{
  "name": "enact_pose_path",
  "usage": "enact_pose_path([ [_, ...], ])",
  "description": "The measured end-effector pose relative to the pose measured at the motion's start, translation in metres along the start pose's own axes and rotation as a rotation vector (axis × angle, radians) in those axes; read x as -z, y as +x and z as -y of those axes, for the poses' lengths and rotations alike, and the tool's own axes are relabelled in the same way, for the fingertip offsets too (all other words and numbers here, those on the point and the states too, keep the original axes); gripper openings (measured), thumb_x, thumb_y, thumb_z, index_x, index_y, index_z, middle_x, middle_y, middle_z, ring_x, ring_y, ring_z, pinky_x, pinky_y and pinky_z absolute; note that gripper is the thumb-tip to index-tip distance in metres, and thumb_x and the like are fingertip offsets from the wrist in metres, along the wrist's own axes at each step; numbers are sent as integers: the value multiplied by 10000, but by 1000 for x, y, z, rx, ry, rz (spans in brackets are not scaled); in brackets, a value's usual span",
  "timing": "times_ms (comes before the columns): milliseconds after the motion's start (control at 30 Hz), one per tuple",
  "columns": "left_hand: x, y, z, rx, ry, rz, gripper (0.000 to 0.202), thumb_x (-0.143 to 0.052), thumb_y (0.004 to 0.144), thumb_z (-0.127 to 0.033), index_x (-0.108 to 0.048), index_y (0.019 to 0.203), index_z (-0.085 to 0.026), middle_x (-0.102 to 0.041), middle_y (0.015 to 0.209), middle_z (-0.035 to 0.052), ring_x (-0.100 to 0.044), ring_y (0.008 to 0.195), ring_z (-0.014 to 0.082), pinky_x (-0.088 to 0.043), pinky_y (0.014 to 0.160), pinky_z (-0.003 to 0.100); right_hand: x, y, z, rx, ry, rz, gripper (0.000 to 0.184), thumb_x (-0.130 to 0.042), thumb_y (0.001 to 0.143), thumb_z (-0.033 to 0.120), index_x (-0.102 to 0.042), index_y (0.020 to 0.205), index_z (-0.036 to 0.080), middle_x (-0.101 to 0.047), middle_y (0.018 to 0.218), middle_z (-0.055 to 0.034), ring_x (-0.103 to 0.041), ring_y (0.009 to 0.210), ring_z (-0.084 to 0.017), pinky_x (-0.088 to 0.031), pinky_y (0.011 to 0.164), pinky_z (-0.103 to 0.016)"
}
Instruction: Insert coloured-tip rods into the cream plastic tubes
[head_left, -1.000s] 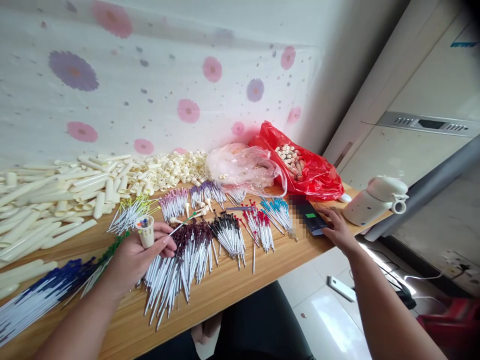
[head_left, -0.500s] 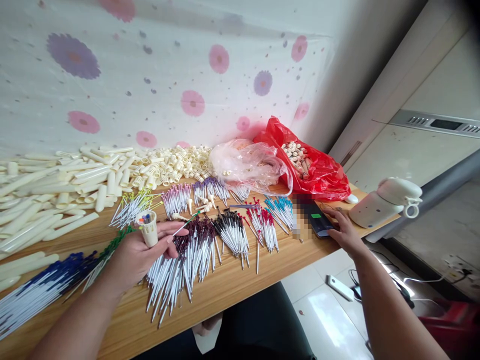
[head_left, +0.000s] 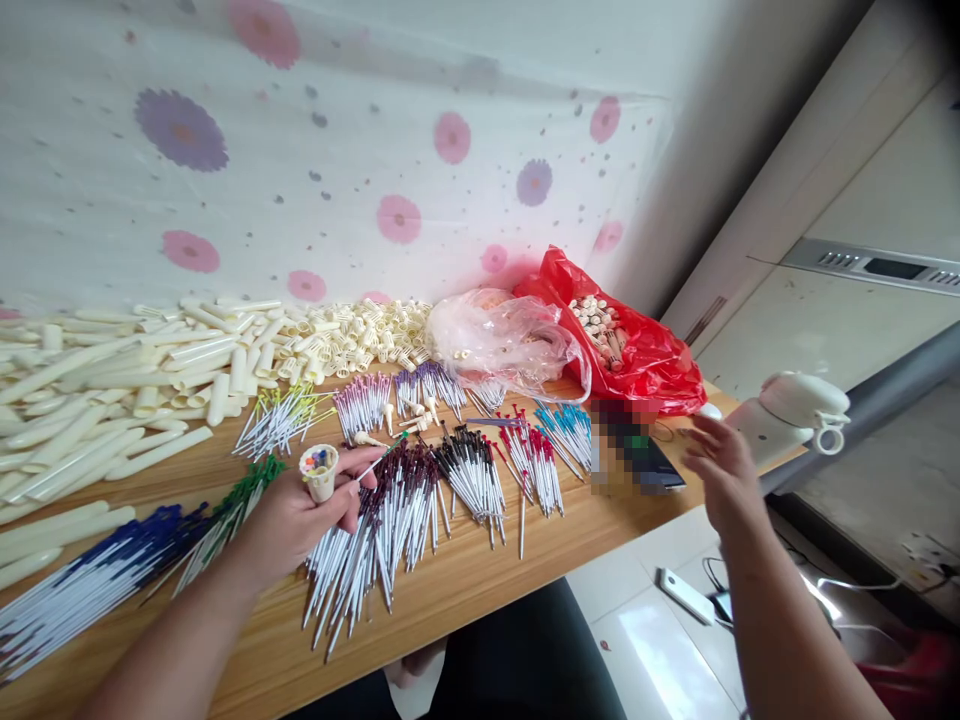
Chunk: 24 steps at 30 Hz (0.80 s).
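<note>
My left hand (head_left: 304,515) is closed around a cream pen barrel (head_left: 321,478) held upright, with several coloured refill tips showing in its mouth. A thin white pen refill with a green end (head_left: 384,455) sticks out from between the same hand's fingers. Below it lies a heap of maroon-ended refills (head_left: 375,560). My right hand (head_left: 724,470) is raised above the table's right end with loosely bent fingers apart, and nothing shows in it. Just left of it lies a dark phone (head_left: 661,470), partly blurred out. A white bottle (head_left: 784,415) stands behind that hand.
Refills lie in colour groups: blue (head_left: 97,580), black (head_left: 476,480), red (head_left: 544,465) and light blue (head_left: 566,430). Cream pen tubes (head_left: 135,380) are piled at the back left. A clear bag (head_left: 502,345) and a red bag (head_left: 652,365) stand behind.
My right hand has lifted off the phone and moved a little right and up. The left hand keeps its hold on the barrel and green-ended refill. The view has shifted slightly.
</note>
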<state>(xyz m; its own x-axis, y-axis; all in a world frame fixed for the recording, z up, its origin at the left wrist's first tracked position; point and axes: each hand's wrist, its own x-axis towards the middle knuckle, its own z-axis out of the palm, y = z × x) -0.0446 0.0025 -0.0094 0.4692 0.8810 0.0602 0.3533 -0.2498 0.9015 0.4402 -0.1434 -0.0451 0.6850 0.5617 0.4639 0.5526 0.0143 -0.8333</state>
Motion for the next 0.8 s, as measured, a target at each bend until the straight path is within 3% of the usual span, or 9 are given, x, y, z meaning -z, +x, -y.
enact_pose_path([
  [67,-1,-1,-1,-7,12,-1,427,-520,816,-302,-608,1205,-150,-587,555,-4,-602,579,150,-499,591,257,-17,-5,40,74,119,-95,497,-606,715,331,-499,1198,297,-551,1193,-58,-542,1095,-235,-483,878,-427],
  [100,-1,-1,-1,-12,13,-5,418,-523,813,-293,-615,1198,-160,-604,591,2,-594,559,137,-502,591,256,-32,-9,64,116,155,-79,431,-616,744,332,-532,1166,303,-571,1166,-47,-553,1071,-221,-481,884,-409],
  [167,-2,-2,-3,-26,-12,-24,402,-527,807,-284,-627,1182,-180,-639,717,23,-566,510,103,-502,564,249,-72,-23,112,187,255,299,300,-611,799,327,-594,1096,284,-626,1067,-53,-595,964,-205,-493,862,-407],
  [233,-3,-3,-4,-43,-58,-38,391,-525,809,-279,-633,1176,-198,-633,817,35,-538,475,75,-489,517,236,-121,-41,154,228,307,719,317,-604,816,322,-592,1120,237,-672,945,-50,-631,860,-179,-518,801,-382],
  [300,-3,-4,-4,-59,-100,-57,393,-518,814,-262,-628,1187,-206,-614,841,32,-530,473,64,-484,510,230,-169,-57,183,214,343,922,310,-599,813,303,-604,1102,193,-686,919,-60,-639,811,-154,-525,749,-335],
  [400,0,-3,-4,-70,-141,-98,406,-502,817,-234,-618,1204,-191,-596,818,24,-532,488,66,-491,528,236,-220,-72,205,150,426,1034,242,-643,761,292,-645,972,172,-685,829,-39,-617,712,-122,-505,657,-280],
  [533,2,-2,-3,-59,-169,-105,407,-497,817,-217,-615,1205,-172,-591,818,29,-536,489,68,-473,494,225,-243,-76,210,24,561,1034,161,-676,729,319,-635,768,167,-623,672,12,-543,587,-84,-460,576,-243],
  [700,0,-2,-1,-99,-151,-101,386,-468,848,-195,-612,1205,-177,-599,824,31,-541,479,63,-482,508,231,-248,-85,205,-63,672,1043,220,-709,703,360,-608,753,171,-592,645,27,-525,549,-75,-449,550,-238],
  [800,0,0,1,-150,-98,-106,369,-474,871,-226,-600,1216,-191,-630,899,52,-581,530,76,-520,569,252,-240,-85,206,3,675,1017,189,-680,749,339,-595,749,170,-609,665,13,-554,578,-87,-477,565,-247],
])
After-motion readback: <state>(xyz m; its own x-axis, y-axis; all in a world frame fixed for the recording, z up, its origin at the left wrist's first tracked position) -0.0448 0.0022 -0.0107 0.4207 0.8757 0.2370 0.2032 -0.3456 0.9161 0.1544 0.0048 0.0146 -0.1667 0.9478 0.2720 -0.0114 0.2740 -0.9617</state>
